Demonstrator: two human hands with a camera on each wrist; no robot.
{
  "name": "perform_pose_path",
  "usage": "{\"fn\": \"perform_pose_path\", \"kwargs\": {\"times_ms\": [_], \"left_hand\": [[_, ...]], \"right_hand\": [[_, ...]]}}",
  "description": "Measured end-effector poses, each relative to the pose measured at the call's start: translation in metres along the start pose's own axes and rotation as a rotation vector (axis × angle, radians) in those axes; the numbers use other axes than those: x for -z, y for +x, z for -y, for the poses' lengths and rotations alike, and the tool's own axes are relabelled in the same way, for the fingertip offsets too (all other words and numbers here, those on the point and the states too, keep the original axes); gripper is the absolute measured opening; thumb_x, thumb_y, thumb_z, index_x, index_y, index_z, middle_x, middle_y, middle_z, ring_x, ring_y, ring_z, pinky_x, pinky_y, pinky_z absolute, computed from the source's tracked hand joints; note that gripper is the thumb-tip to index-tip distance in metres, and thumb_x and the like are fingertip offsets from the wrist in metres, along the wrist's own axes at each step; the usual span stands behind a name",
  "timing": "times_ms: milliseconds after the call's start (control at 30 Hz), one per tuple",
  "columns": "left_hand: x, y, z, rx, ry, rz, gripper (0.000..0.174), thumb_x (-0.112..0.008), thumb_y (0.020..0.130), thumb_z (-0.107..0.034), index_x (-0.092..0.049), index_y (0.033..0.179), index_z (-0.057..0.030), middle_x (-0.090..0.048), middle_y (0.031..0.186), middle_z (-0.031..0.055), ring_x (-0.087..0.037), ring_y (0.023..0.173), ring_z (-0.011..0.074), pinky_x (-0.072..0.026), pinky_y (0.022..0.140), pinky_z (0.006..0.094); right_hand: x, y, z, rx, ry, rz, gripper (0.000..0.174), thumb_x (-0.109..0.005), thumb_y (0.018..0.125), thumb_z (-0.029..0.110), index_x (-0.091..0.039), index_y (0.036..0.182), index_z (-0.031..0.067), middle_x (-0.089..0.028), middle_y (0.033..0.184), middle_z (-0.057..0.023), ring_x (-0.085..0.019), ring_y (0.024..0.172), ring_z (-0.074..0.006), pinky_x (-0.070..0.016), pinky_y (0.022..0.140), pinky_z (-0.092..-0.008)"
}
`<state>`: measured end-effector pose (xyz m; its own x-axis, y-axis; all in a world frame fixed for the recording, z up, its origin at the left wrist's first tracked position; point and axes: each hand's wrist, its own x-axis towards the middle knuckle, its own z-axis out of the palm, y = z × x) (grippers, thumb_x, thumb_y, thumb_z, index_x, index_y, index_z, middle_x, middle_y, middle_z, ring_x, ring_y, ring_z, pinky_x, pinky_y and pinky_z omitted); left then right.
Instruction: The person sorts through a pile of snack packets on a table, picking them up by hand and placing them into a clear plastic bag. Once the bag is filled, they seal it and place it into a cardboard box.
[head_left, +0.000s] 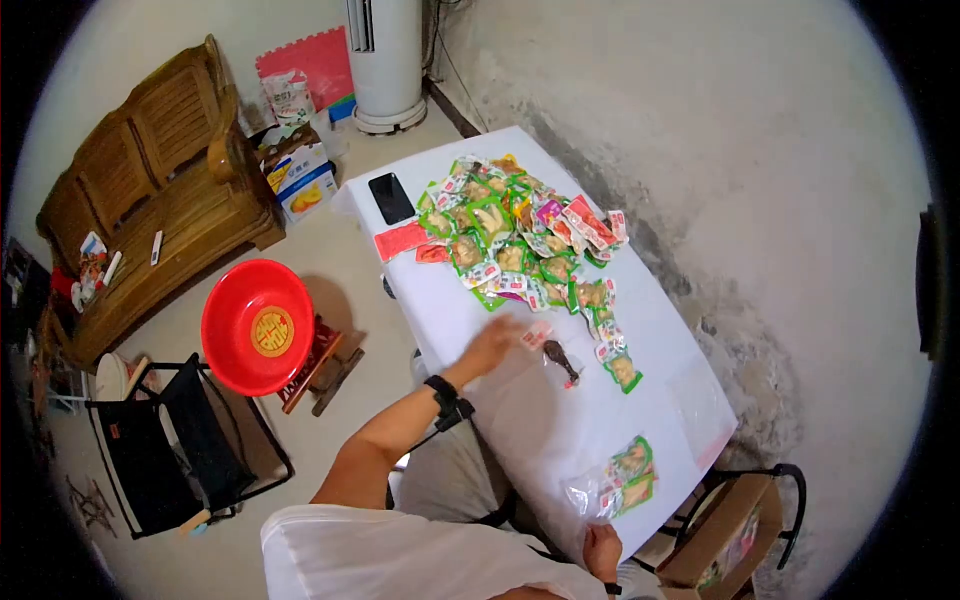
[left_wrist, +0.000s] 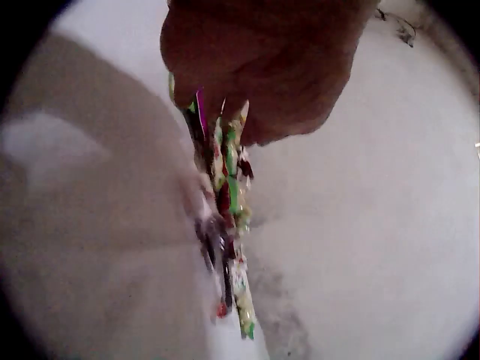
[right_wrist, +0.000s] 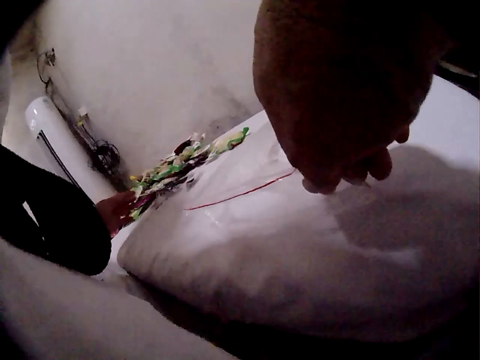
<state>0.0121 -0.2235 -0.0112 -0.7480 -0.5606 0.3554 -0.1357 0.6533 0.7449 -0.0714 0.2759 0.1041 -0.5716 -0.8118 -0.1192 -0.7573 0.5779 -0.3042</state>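
Note:
My left hand (head_left: 492, 345), blurred, is over the table's left side, its fingers toward a clear packet with a dark drumstick (head_left: 560, 362) and a pink-and-white label. In the left wrist view the back of this hand (left_wrist: 262, 67) covers part of the packet pile. At the table's near edge my right hand (head_left: 602, 550) has its fingers curled at a clear plastic bag (head_left: 585, 492). Green-edged food packets (head_left: 632, 478) lie at that bag. A thin red line (right_wrist: 240, 196) runs to the right hand's fingertips (right_wrist: 322, 186) in the right wrist view.
Many green, white and red food packets (head_left: 510, 235) are heaped at the far end of the white-covered table (head_left: 665, 330). A black phone (head_left: 391, 198) lies beside them. Left stands a red basin (head_left: 258, 328); an open cardboard box (head_left: 735, 535) sits on a chair at right.

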Motion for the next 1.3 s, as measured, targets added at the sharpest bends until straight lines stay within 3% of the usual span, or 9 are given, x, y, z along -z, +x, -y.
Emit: {"fn": "perform_pose_path", "kwargs": {"times_ms": [200,267,300,367,600,867,1133,1267,1300], "left_hand": [[0.121,0.012,0.084,0.605,0.439,-0.920,0.045,-0.062,0.077,-0.010,-0.053,0.120,-0.0016,-0.047,0.125,0.0240,-0.038,0.122,0.0374,-0.0310,0.103,0.0427],[0.151,0.005,0.131,0.629,0.046,-0.990,0.047,-0.059,0.082,-0.013,-0.049,0.127,-0.0029,-0.051,0.124,0.0183,-0.046,0.115,0.0294,-0.0366,0.097,0.0384],[0.160,0.003,0.126,0.628,0.040,-0.991,0.047,-0.059,0.082,-0.013,-0.049,0.127,-0.0029,-0.051,0.124,0.0183,-0.046,0.115,0.0294,-0.0366,0.097,0.0384],[0.186,-0.003,0.087,0.650,-0.911,-0.871,0.046,-0.049,0.091,-0.023,-0.045,0.134,-0.0080,-0.047,0.133,0.0063,-0.042,0.120,0.0214,-0.0303,0.101,0.0377],[0.209,-0.001,0.057,0.732,-0.774,-0.732,0.047,-0.043,0.096,-0.032,-0.041,0.138,-0.0106,-0.044,0.137,0.0008,-0.044,0.118,0.0158,-0.0320,0.097,0.0294],[0.187,0.019,-0.044,0.177,-0.619,-0.648,0.047,-0.040,0.098,-0.029,-0.037,0.137,-0.0022,-0.036,0.141,0.0081,-0.038,0.127,0.0182,-0.0331,0.103,0.0353],[0.060,0.059,-0.136,0.408,-1.454,-0.274,0.045,-0.039,0.098,-0.020,-0.032,0.140,-0.0044,-0.040,0.138,0.0098,-0.043,0.122,0.0205,-0.0371,0.101,0.0368],[-0.011,0.053,-0.074,0.525,-1.344,-0.079,0.051,-0.049,0.093,-0.017,-0.033,0.140,-0.0081,-0.041,0.135,0.0164,-0.043,0.123,0.0262,-0.0359,0.102,0.0370],[-0.027,0.044,-0.052,0.246,-0.683,-0.061,0.057,-0.056,0.087,-0.018,-0.034,0.140,-0.0097,-0.039,0.136,0.0198,-0.040,0.125,0.0310,-0.0344,0.103,0.0374]], "right_hand": [[-0.010,-0.001,-0.013,0.007,-0.010,0.003,0.008,-0.060,0.077,0.012,-0.062,0.081,0.0048,-0.058,0.078,-0.0154,-0.058,0.072,-0.0359,-0.0477,0.063,-0.0454],[-0.008,0.002,-0.010,0.005,0.005,-0.016,0.009,-0.060,0.076,0.012,-0.063,0.081,0.0053,-0.058,0.078,-0.0151,-0.059,0.072,-0.0354,-0.0479,0.063,-0.0452],[-0.005,0.003,-0.008,-0.002,-0.012,0.020,0.009,-0.059,0.077,0.012,-0.063,0.082,0.0058,-0.058,0.078,-0.0147,-0.059,0.072,-0.0351,-0.0480,0.063,-0.0450],[-0.004,0.004,-0.009,-0.036,-0.019,0.088,0.011,-0.059,0.077,0.013,-0.064,0.085,0.0068,-0.059,0.078,-0.0140,-0.059,0.072,-0.0345,-0.0480,0.063,-0.0449],[-0.003,0.007,-0.010,-0.018,-0.058,0.077,0.011,-0.059,0.076,0.011,-0.064,0.085,0.0074,-0.059,0.078,-0.0143,-0.058,0.072,-0.0348,-0.0476,0.063,-0.0446],[0.015,0.007,0.011,-0.002,0.001,0.000,0.014,-0.060,0.075,0.007,-0.065,0.088,0.0063,-0.058,0.078,-0.0131,-0.058,0.072,-0.0327,-0.0490,0.064,-0.0413],[0.009,0.002,0.008,-0.029,0.045,-0.047,0.010,-0.061,0.077,0.010,-0.064,0.085,0.0060,-0.056,0.075,-0.0123,-0.057,0.071,-0.0324,-0.0481,0.062,-0.0415],[0.004,0.002,0.008,0.027,0.052,-0.096,0.008,-0.061,0.077,0.010,-0.064,0.083,0.0072,-0.056,0.075,-0.0114,-0.057,0.071,-0.0316,-0.0478,0.062,-0.0406],[0.006,0.001,0.011,0.044,0.064,-0.136,0.008,-0.061,0.077,0.010,-0.064,0.083,0.0069,-0.056,0.075,-0.0113,-0.057,0.071,-0.0315,-0.0474,0.062,-0.0405]]}}
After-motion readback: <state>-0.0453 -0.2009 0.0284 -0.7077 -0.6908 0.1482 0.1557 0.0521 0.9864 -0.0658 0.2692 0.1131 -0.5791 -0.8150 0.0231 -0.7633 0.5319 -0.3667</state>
